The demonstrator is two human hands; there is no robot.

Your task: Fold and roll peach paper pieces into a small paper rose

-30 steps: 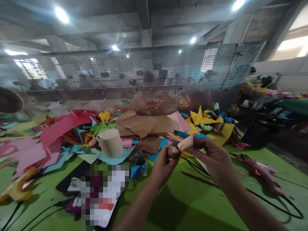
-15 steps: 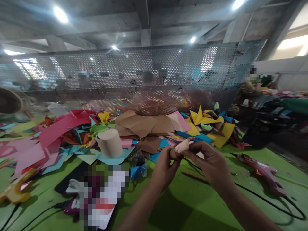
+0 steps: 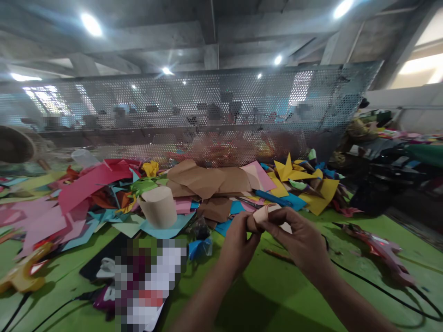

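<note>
Both hands meet over the green table (image 3: 256,304), right of centre. Between them is a small roll of pale peach paper (image 3: 265,214), curled into a loop with overlapping layers. My left hand (image 3: 238,240) pinches its left end, where a brown part shows at the fingers. My right hand (image 3: 296,233) grips the other end, thumb below and fingers curled over the top. The fingers hide part of the roll. A brown pencil-like stick (image 3: 278,255) lies on the table below the hands. Scissors (image 3: 249,203), partly covered, lie just behind them.
A pink glue gun (image 3: 379,251) with a black cord lies right; a yellow glue gun (image 3: 26,272) lies left. A beige paper cylinder (image 3: 159,208) stands on blue paper. Heaped coloured paper (image 3: 211,180) lines the back, before a perforated metal screen (image 3: 207,106). A blurred-out phone-like item (image 3: 159,281) lies front left.
The paper roll has turned slightly between my fingers, and its curled edge now lies lower and flatter. Both hands stay in nearly the same place. The view has shifted a little.
</note>
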